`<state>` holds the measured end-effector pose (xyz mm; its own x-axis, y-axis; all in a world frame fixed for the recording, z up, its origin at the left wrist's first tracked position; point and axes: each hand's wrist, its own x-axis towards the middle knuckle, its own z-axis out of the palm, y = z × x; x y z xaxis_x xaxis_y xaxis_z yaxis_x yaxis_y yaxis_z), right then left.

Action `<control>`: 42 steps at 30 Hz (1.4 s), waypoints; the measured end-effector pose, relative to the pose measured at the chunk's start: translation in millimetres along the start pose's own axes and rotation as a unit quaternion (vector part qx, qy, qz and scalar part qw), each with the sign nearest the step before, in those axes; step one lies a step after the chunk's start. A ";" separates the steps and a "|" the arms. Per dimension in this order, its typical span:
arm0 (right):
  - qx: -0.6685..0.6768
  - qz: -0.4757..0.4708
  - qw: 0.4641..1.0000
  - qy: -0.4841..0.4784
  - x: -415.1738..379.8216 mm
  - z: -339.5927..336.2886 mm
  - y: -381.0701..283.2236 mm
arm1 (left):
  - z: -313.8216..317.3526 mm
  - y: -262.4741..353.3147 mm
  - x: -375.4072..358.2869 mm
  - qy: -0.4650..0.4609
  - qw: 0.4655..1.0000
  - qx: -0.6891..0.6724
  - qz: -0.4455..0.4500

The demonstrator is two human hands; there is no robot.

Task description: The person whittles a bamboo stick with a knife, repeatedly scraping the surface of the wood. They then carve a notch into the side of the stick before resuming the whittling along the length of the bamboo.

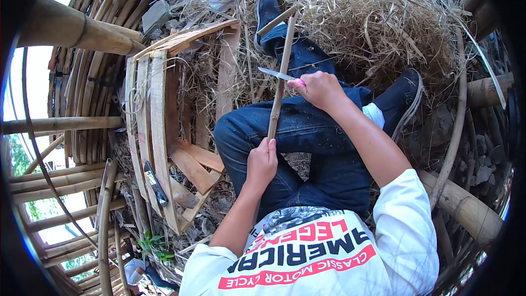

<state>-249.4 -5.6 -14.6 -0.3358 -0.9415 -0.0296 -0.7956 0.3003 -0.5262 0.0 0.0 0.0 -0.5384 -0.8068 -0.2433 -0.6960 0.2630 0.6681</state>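
Observation:
My left hand [262, 163] is closed around the near end of a bamboo strip [280, 90], which slants up and away across my jeans. In my right hand [320, 92] is a knife [275, 74], gripped by its pink handle. Its blade lies across the strip about midway along, and appears to touch it. The strip's far end is near another short wooden piece [278, 20] beside my shoe. My fingers hide most of the knife's handle.
A wooden slat crate [159, 104] stands on the left, with a dark phone-like object [155, 183] on its side. Shavings [378, 16] are heaped beyond my legs. Bamboo poles [71, 24] frame the left, and a thick pole [466, 208] lies at right.

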 end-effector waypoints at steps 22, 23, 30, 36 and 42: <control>0.017 0.005 1.000 -0.008 23.0 -8.0 6.4 | 0.3 -7.7 7.8 -0.007 0.999 -0.032 -0.016; 0.011 0.000 1.000 -0.002 20.2 -10.5 9.1 | 0.5 -7.2 8.5 -0.012 0.999 -0.034 -0.016; 0.008 -0.028 1.000 0.003 39.6 6.9 1.6 | 2.8 -7.0 10.3 0.009 0.999 -0.036 -0.007; -0.023 -0.016 1.000 -0.005 29.9 -6.3 10.2 | 2.2 -4.0 10.7 -0.015 1.000 -0.023 -0.007; -0.027 -0.045 0.998 0.017 43.9 0.8 3.6 | 2.2 -4.9 10.6 -0.001 0.999 -0.039 -0.018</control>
<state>-266.6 -45.9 -18.5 -0.2784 -0.9594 0.0451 -0.8494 0.2240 -0.4779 -3.3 -8.7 -7.4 -0.5147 -0.8140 -0.2692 -0.6754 0.1916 0.7121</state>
